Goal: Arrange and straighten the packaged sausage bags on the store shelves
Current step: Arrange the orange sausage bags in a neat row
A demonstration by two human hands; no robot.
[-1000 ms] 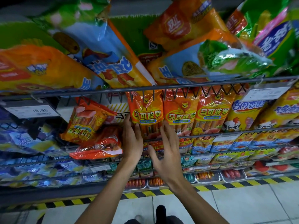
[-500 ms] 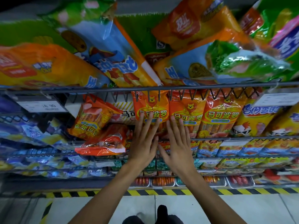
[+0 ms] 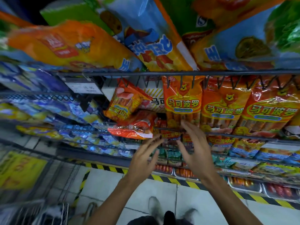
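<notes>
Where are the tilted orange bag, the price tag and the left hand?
Tilted orange bag (image 3: 125,103), head view, middle of its front.
Price tag (image 3: 83,86), head view, centre of the label.
Left hand (image 3: 143,157), head view, back of the hand.

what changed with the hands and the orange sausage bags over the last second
Both hands came down and back off the upright orange bag they were pressing flat. The left hand now hangs clear below the shelf wire, fingers spread; the right hand is open too, with only its fingertips near the bag's lower edge. Neither holds anything. The upright bags kept their row, and the two tilted bags to the left are still crooked.
</notes>
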